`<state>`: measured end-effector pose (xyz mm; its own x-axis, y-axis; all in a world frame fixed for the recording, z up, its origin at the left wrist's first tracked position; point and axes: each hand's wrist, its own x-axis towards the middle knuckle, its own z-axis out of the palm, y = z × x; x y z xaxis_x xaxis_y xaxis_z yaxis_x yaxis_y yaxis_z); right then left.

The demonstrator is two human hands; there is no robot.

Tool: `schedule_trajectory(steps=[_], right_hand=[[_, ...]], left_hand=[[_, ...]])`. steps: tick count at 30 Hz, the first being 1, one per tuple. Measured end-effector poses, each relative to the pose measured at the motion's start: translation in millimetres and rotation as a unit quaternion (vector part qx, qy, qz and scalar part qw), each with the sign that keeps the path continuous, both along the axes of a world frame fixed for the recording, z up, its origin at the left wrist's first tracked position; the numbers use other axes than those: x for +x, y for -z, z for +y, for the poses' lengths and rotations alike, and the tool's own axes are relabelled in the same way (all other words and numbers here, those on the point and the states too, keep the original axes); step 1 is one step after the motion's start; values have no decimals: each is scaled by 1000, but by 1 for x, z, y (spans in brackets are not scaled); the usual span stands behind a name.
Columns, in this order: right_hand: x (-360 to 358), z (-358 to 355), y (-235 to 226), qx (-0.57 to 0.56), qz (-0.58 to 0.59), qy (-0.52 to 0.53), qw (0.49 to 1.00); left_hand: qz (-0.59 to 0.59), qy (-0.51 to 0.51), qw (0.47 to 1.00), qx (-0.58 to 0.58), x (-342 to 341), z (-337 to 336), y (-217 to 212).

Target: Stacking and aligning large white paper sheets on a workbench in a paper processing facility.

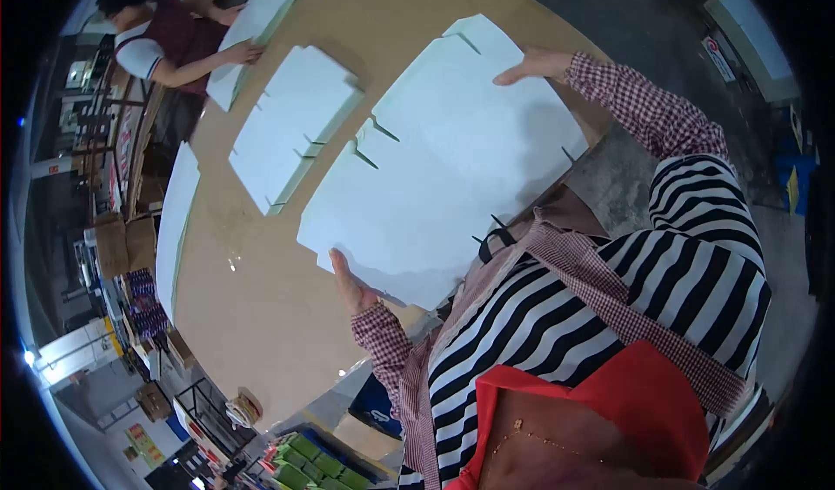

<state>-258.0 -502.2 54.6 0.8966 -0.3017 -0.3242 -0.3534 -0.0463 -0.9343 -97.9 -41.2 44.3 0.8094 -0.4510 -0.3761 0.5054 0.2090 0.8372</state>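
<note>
Two hands grip one large white die-cut cardboard sheet point(444, 168) over the near edge of the brown worktop point(252, 316): the left hand point(350, 283) pinches its near corner, the right hand point(532, 64) lies flat along its far edge. Beyond sit similar white stacks point(291, 125); bare worktop opens leftward. Farthest, another person's hand point(242, 53) presses a sheet, the room beyond blurred.

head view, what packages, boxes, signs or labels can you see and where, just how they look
Flat white die-cut carton blank: on the brown table, held at both ends by left hand and right hand.
Stack of white blanks: table centre-left.
Green boxes: bottom edge, in rows.
Brown cardboard boxes: left edge.
Red-and-white sign: upper right, small rectangle.
Dark purple packs: left, stacked.
</note>
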Motion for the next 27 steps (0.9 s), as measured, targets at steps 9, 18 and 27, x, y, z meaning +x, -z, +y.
schedule_trajectory(steps=[9, 18, 27], right_hand=[[-88, -102, 100, 33, 179, 77, 980], [-136, -185, 139, -29, 270, 35, 962], [-131, -201, 113, -258, 431, 91, 860]], left_hand=[[194, 131, 967, 101, -50, -124, 103], [223, 143, 960, 87, -84, -191, 111], [192, 33, 971, 138, -115, -225, 139]])
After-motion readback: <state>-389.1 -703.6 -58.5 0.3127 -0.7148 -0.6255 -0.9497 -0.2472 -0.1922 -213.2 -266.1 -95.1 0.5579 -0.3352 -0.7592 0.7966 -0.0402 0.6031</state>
